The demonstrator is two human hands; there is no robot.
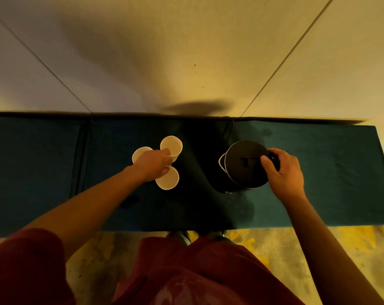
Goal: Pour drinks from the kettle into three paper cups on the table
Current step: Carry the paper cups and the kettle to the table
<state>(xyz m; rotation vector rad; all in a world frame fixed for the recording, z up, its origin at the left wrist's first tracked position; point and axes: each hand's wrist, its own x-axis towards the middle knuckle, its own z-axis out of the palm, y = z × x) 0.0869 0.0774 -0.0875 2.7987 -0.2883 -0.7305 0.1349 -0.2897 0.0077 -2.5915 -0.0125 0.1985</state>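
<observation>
Left hand (153,165) is pinching the far cup (171,146) by its rim; right hand (283,172) is curling round the kettle (245,165) handle.

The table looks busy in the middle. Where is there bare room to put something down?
Bare cloth on the table lies left of the three paper cups, and right of the kettle toward the table's end. A dark strip between cups and kettle is also free. It is crowded at the cups, under the left hand, and at the kettle's handle, where the right hand grips.
</observation>
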